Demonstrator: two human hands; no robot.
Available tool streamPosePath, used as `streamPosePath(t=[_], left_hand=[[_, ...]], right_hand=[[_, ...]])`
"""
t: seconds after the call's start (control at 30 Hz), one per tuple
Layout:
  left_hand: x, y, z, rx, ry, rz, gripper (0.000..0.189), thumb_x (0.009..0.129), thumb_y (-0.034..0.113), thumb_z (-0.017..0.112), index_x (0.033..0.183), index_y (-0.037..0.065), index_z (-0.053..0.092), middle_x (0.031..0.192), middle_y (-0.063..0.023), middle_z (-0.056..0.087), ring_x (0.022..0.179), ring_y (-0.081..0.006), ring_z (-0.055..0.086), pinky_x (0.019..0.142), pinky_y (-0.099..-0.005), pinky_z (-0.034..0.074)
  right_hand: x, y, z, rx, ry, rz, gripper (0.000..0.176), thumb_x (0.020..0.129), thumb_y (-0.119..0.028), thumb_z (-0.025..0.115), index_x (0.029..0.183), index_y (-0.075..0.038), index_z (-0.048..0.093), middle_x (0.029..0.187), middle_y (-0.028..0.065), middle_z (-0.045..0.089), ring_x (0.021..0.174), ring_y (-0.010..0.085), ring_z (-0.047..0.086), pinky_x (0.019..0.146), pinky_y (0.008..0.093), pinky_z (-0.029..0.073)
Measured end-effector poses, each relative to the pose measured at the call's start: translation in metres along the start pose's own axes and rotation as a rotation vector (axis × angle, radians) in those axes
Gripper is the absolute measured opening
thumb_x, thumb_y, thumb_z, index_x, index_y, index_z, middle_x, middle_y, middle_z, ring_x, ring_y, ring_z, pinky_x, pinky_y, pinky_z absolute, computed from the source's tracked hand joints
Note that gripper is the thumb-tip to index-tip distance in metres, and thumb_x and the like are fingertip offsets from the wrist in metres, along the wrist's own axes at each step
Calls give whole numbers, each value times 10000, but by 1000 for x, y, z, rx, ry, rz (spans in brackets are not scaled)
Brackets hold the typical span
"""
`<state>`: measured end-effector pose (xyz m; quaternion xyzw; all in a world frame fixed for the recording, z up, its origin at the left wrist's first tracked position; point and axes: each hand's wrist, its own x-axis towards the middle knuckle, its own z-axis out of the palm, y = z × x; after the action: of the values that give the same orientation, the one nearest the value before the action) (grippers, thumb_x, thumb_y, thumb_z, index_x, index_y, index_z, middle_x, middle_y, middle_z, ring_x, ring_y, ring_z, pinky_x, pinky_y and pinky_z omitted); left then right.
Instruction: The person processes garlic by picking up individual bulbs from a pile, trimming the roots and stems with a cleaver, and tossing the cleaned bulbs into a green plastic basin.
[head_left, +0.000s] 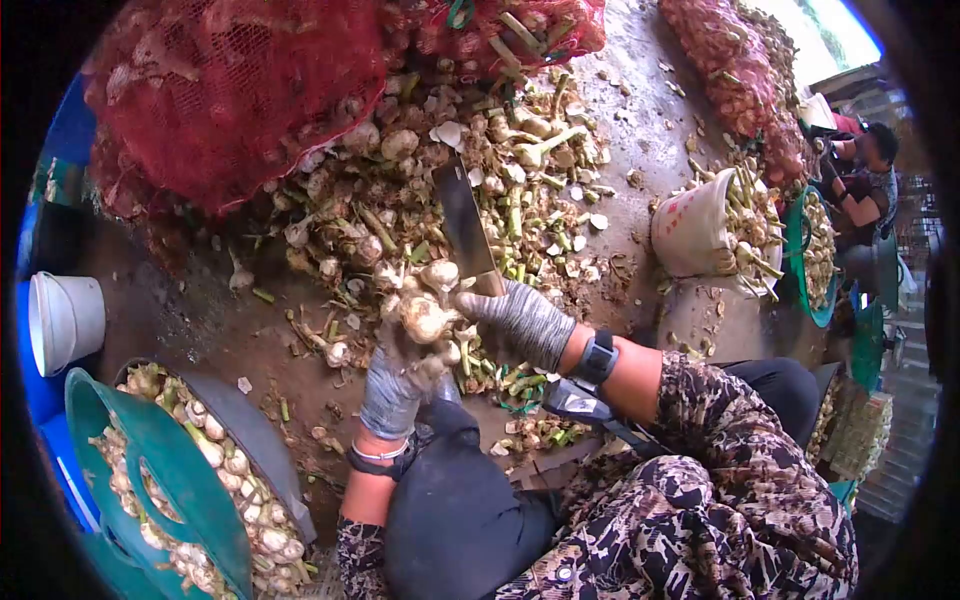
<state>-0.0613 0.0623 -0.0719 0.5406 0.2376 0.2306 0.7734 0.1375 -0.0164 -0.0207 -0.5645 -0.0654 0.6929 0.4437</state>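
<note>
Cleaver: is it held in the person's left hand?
No, the right hand grips the cleaver, while the left hand holds a garlic bulb.

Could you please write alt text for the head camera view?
A gloved right hand holds a cleaver beside garlic bulbs gripped by the gloved left hand, above a heap of garlic and cut stems. A green basket of bulbs sits at left; another person works beyond.

We note a damp, brown concrete floor (180, 320). Red mesh sacks (230, 100) are piled at the far side, and a second row of sacks (730, 60) runs toward the upper right. A white bucket (62, 320) stands at left beside a blue container (40, 395). Daylight enters from the upper right.
</note>
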Motion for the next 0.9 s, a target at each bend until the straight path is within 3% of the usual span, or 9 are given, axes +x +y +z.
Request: streamPosePath(t=[0.1,0.13,0.17,0.23,0.3,0.4,0.63,0.83,0.9], left_hand=[[3,-3,0,103,64,-72,687,906,200,675,1472,78,305,1292,-88,535,1092,-189,572,897,-309,517],[4,1,0,64,81,-120,683,907,190,671,1471,79,303,1293,-90,536,1096,-192,570,902,-313,514],[6,8,1,24,99,-168,679,907,180,667,1471,80,301,1294,-92,537,1099,-194,568,908,-317,512],[8,19,5,-175,-26,-86,668,904,140,650,1467,78,296,1301,-103,535,1125,-198,541,938,-317,492],[-2,-21,-16,94,77,-119,664,905,141,649,1465,82,295,1290,-108,548,1111,-215,549,952,-337,483],[-25,-72,-47,702,-42,197,505,960,257,587,1400,78,414,1373,-86,489,1211,-195,478,1066,-347,373],[-42,-72,-63,760,-115,90,479,988,353,520,1390,100,457,1397,-76,485,1247,-207,463,1082,-368,355],[-37,-75,-66,741,-160,24,492,985,396,506,1391,120,468,1389,-78,504,1244,-229,483,1066,-389,377],[-34,-69,-62,746,-162,7,497,985,411,501,1392,127,471,1386,-79,510,1243,-237,490,1060,-396,384]], right_hand=[[-6,9,21,-45,-27,-198,335,882,-472,678,979,-156,621,589,-57,507,432,87,448,410,248,353],[0,15,14,-161,21,24,347,881,-475,679,979,-150,609,646,-47,531,519,64,496,451,231,376],[10,23,7,-258,-9,-24,393,880,-477,677,995,-109,600,728,1,603,636,98,566,548,264,456],[22,34,0,-495,70,-406,406,867,-434,695,1013,-70,591,812,81,652,741,201,623,684,328,495],[5,19,-2,-825,150,-518,308,820,-285,725,1007,-78,592,847,138,666,793,320,657,723,385,518],[-20,-7,-1,-1467,-25,-589,230,726,-137,675,936,-111,584,797,130,645,758,363,659,644,452,513],[-27,-16,10,-1505,-86,-632,168,765,-156,643,924,-116,605,774,129,630,752,361,660,626,445,515],[-37,-18,18,-1427,-43,-629,252,686,-162,695,918,-118,606,769,135,630,743,376,654,618,441,505],[-35,-19,14,-1503,-113,-530,273,751,-209,708,981,-117,595,795,123,624,759,355,644,649,426,508]])
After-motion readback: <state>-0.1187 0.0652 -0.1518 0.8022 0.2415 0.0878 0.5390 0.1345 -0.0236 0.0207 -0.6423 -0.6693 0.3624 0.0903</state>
